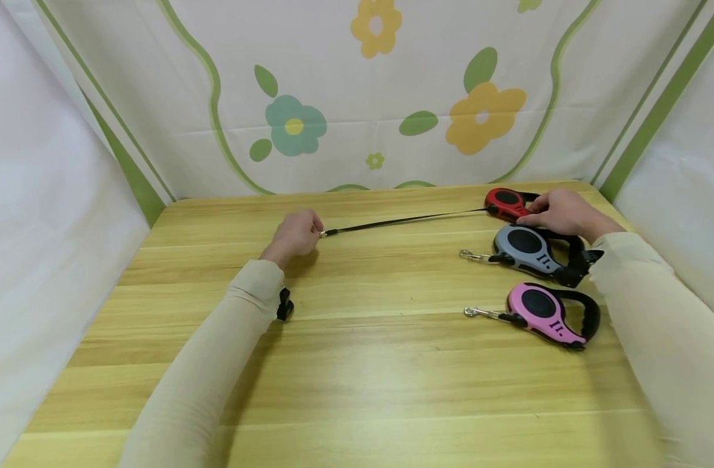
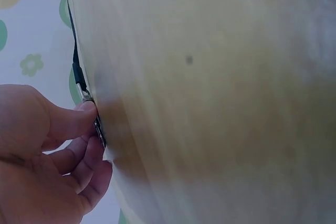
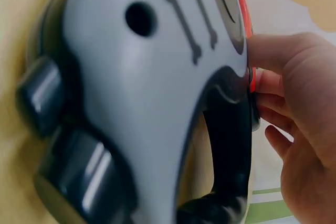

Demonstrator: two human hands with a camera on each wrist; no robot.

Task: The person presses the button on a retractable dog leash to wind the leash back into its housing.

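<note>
Three retractable leashes lie at the right of the wooden table point(image 1: 357, 364): a red one point(image 1: 505, 203) at the back, a grey one point(image 1: 523, 247) in the middle, a pink one point(image 1: 540, 311) nearest me. My right hand point(image 1: 558, 211) grips the red leash's handle end; in the right wrist view its fingers point(image 3: 273, 56) hold the red housing point(image 3: 244, 14) behind the grey leash point(image 3: 136, 93). The black cord point(image 1: 400, 221) runs out leftward, pulled straight. My left hand point(image 1: 295, 235) pinches the metal clip point(image 2: 90, 109) at the cord's end.
A floral cloth backdrop point(image 1: 368, 97) stands behind the table, with white cloth walls at both sides. The grey and pink leashes have their metal clips point(image 1: 472, 255) pointing left. A small black strap point(image 1: 284, 304) shows on my left sleeve.
</note>
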